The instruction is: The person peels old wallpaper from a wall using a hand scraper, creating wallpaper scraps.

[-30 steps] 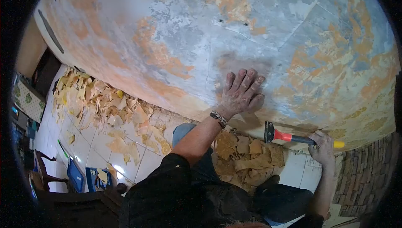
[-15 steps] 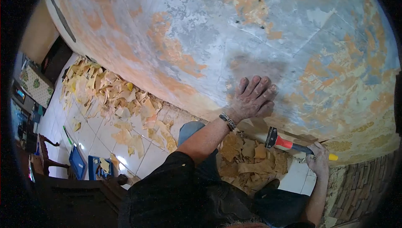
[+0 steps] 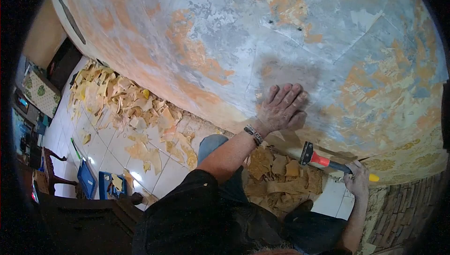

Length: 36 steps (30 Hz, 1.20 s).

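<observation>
My left hand (image 3: 281,108), dusty and with a woven bracelet (image 3: 253,134) at its wrist, lies with fingers spread against the patchy wall (image 3: 220,44). Lower right, my right hand (image 3: 357,178) is wrapped round the dark handle of a wallpaper scraper (image 3: 320,159). The scraper has a black head, a red collar and a yellow end cap. Its head points left, toward the lower part of the wall, below my left hand. Beside the right hand, a strip of patterned wallpaper (image 3: 398,161) still covers the wall's lower edge.
Torn wallpaper scraps (image 3: 124,98) lie heaped along the wall's foot, with another pile (image 3: 281,177) below the scraper. White floor tiles (image 3: 110,142) show at left. A blue tray (image 3: 104,187), a dark wooden furniture piece (image 3: 89,222) and stone-look cladding (image 3: 408,208) stand around.
The view has shifted slightly, so the wall sits a little farther right. Both hands keep nearly the same pose, and the scraper stays in the right hand.
</observation>
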Tool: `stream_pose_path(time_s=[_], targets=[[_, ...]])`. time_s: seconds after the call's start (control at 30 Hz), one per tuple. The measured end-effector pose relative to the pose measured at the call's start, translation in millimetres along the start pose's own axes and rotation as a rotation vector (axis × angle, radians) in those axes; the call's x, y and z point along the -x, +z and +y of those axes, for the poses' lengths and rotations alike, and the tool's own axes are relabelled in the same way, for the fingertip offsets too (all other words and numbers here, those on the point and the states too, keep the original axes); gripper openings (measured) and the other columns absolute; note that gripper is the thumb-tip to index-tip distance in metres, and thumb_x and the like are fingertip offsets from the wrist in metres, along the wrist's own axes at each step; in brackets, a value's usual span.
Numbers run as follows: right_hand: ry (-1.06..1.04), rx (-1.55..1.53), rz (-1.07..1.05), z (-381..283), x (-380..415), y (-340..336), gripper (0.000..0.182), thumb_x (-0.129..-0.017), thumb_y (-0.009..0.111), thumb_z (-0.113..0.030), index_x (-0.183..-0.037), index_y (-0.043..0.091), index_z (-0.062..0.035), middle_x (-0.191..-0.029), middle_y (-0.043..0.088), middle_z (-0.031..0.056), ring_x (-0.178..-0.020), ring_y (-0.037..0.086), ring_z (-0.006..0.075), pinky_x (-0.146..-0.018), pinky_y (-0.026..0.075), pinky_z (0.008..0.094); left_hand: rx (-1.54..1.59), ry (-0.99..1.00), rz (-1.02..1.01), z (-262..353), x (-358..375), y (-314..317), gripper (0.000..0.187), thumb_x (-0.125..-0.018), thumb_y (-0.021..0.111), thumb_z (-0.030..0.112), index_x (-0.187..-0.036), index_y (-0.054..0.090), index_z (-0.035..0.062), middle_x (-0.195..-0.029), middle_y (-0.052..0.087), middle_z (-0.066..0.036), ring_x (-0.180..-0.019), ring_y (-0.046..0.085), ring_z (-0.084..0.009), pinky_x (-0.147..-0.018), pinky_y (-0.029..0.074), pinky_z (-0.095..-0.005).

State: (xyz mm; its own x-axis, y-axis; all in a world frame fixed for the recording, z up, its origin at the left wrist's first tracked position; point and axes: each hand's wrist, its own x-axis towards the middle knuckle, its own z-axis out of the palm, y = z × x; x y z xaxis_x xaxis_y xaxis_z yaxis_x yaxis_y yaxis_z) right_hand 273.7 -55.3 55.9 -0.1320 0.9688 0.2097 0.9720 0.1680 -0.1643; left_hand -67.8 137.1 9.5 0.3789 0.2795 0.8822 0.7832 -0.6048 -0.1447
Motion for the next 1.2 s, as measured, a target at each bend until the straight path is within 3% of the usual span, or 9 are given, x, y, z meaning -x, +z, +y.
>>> stream_pose_path(time_s=[0.13, 0.23, 0.33, 0.43, 0.63, 0.73, 0.97, 1.03, 1.2], targets=[[0.077, 0.018, -0.138, -10, -2, -9, 0.022, -0.068, 0.063, -0.009, -0.09, 0.068, -0.0106, -0.089, 0.066, 0.0133, -0.095, 0.061, 0.0364, -0.08, 0.048, 0.0454, 0.011, -0.093, 0.007, -16, 5, -6, 0.087, -0.084, 0.06, 0.052, -0.15, 0.023, 0.0087, -0.155, 0.016, -0.023, -0.144, 0.011, -0.041, -0.113, 0.007, -0.0595], [0.021, 0.0, -0.114, -3, 1, -4, 0.022, -0.069, 0.064, -0.009, -0.091, 0.068, -0.0106, -0.089, 0.067, 0.0124, -0.098, 0.061, 0.0363, -0.082, 0.048, 0.0466, 0.076, -0.312, -0.172, -32, 6, -26, 0.094, -0.085, 0.059, 0.051, -0.15, 0.011, 0.0031, -0.154, 0.008, -0.029, -0.143, 0.006, -0.0458, -0.112, 0.005, -0.0611], [-0.098, 0.047, -0.055, 2, 2, 1, 0.028, -0.065, 0.063, -0.011, -0.093, 0.064, -0.0098, -0.084, 0.059, 0.0109, -0.085, 0.059, 0.0352, -0.074, 0.044, 0.0481, -0.12, -0.355, -0.036, -55, 18, -26, 0.095, -0.09, 0.046, 0.054, -0.148, 0.0, -0.0072, -0.153, 0.0, -0.033, -0.143, -0.002, -0.0462, -0.114, 0.0, -0.0589], [-0.214, 0.007, 0.083, 1, 0, 5, 0.028, -0.065, 0.063, -0.01, -0.092, 0.064, -0.0097, -0.082, 0.058, 0.0113, -0.085, 0.059, 0.0349, -0.075, 0.044, 0.0484, -0.03, -0.457, 0.029, -67, 23, -32, 0.09, -0.094, 0.037, 0.054, -0.148, -0.003, -0.0072, -0.153, -0.003, -0.032, -0.143, -0.004, -0.0458, -0.114, 0.0, -0.0569], [-0.063, -0.025, -0.089, -11, -8, -1, 0.028, -0.067, 0.065, -0.008, -0.095, 0.063, -0.0106, -0.084, 0.058, 0.01, -0.084, 0.06, 0.0342, -0.072, 0.046, 0.0461, 0.011, -0.81, 0.139, -81, 13, -40, 0.086, -0.096, 0.023, 0.057, -0.148, -0.003, -0.0062, -0.154, -0.005, -0.029, -0.145, -0.006, -0.0403, -0.116, -0.002, -0.0515], [-0.086, -0.004, -0.1, -11, -8, -1, 0.029, -0.068, 0.066, -0.009, -0.097, 0.064, -0.0113, -0.088, 0.058, 0.0092, -0.084, 0.06, 0.0339, -0.073, 0.046, 0.0455, 0.057, -0.928, 0.21, -84, 5, -43, 0.083, -0.096, 0.034, 0.045, -0.146, -0.002, -0.0109, -0.153, -0.005, -0.031, -0.144, -0.006, -0.0433, -0.116, -0.002, -0.0517], [-0.073, 0.036, -0.085, -1, -3, 6, 0.032, -0.067, 0.068, -0.011, -0.098, 0.064, -0.0127, -0.092, 0.058, 0.01, -0.087, 0.06, 0.033, -0.078, 0.044, 0.0463, -0.004, -0.873, 0.266, -91, 11, -33, 0.075, -0.099, 0.026, 0.042, -0.147, 0.0, -0.0096, -0.154, -0.003, -0.031, -0.144, -0.004, -0.0432, -0.115, 0.0, -0.0541], [-0.101, 0.04, -0.03, 0, -5, 7, 0.031, -0.065, 0.067, -0.01, -0.096, 0.064, -0.0118, -0.09, 0.059, 0.0105, -0.085, 0.059, 0.0335, -0.076, 0.045, 0.045, -0.041, -0.673, 0.229, -91, 13, -34, 0.077, -0.098, 0.028, 0.045, -0.148, 0.001, -0.0079, -0.153, -0.002, -0.032, -0.143, -0.001, -0.0454, -0.114, 0.002, -0.0566], [-0.092, 0.005, -0.07, -15, -13, -2, 0.029, -0.064, 0.067, -0.008, -0.093, 0.064, -0.0102, -0.085, 0.058, 0.0113, -0.082, 0.059, 0.0335, -0.076, 0.046, 0.0446, 0.009, -0.569, 0.19, -75, 16, -33, 0.081, -0.097, 0.031, 0.048, -0.148, 0.002, -0.0067, -0.152, 0.0, -0.033, -0.142, 0.0, -0.0482, -0.114, 0.003, -0.0585]])
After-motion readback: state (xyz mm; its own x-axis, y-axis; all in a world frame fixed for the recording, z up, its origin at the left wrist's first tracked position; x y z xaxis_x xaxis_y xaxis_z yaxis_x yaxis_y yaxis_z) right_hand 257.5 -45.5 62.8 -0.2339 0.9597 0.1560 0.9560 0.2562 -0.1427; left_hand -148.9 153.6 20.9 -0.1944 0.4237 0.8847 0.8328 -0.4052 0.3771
